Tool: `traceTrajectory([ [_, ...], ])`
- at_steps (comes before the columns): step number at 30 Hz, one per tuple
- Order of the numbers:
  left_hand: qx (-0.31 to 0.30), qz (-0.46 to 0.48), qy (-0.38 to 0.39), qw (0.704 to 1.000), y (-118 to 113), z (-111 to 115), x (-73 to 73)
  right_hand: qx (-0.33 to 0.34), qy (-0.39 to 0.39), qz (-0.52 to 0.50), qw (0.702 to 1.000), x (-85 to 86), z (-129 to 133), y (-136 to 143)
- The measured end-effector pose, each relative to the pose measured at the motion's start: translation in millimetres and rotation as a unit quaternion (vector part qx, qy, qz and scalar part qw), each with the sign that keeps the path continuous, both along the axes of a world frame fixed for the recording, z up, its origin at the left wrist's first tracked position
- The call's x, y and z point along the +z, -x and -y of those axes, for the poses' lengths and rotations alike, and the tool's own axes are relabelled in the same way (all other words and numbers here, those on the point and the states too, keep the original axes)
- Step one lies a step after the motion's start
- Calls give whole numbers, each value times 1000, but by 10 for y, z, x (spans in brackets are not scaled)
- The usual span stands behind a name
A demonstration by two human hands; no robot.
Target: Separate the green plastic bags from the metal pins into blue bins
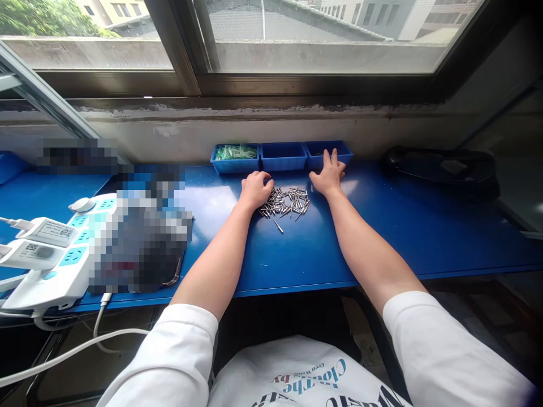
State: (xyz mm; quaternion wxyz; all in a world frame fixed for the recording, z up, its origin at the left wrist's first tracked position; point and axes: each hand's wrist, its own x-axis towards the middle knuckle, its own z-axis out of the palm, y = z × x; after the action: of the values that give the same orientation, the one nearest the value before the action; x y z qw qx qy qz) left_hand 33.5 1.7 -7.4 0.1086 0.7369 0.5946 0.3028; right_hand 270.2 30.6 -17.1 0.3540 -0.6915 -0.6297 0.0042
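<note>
A loose pile of small, slim silver metal pins (292, 200) lies on the blue table, and one single pin (278, 226) lies apart in front of it. My left hand (255, 189) rests at the pile's left edge with its fingers curled in; whatever they hold, if anything, is hidden. My right hand (329, 174) is at the right blue bin (347, 156), fingers spread and reaching over its front wall. Inside that bin are some dark bits too small to make out. The middle blue bin (283, 164) stands beside it.
The left blue bin (235, 166) holds green-and-clear packets (235, 151). A white power strip (68, 277) with plugs and cables lies at the left, beside a blurred-out area. A dark case (445, 169) sits at the right. Behind the bins is the window wall (169, 133).
</note>
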Motion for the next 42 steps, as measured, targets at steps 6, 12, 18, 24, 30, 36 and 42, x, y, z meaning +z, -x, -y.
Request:
traceTrajectory([
  [6, -5, -3, 8, 1000, -18, 10, 12, 61, -46, 4, 997, 139, 202, 265],
  [12, -12, -10, 0, 1000, -32, 18, 19, 221, -1, 29, 975, 134, 371, 500],
  [18, -19, -22, -2, 1000, -36, 28, 22, 254, 61, 63, 963, 57, 366, 549],
  [24, -28, -45, 0, 999, -47, 26, 11, 262, 68, 69, 960, 69, 376, 550],
  [30, -64, -69, -7, 996, -34, 28, 2, 287, 55, 43, 955, 62, 355, 550],
  [36, -89, -73, 43, 992, -10, 31, 74, 303, 57, -67, 949, 93, 314, 478],
  [42, -114, -107, 162, 974, 50, 136, 212, 352, 80, -97, 928, 144, 370, 418],
])
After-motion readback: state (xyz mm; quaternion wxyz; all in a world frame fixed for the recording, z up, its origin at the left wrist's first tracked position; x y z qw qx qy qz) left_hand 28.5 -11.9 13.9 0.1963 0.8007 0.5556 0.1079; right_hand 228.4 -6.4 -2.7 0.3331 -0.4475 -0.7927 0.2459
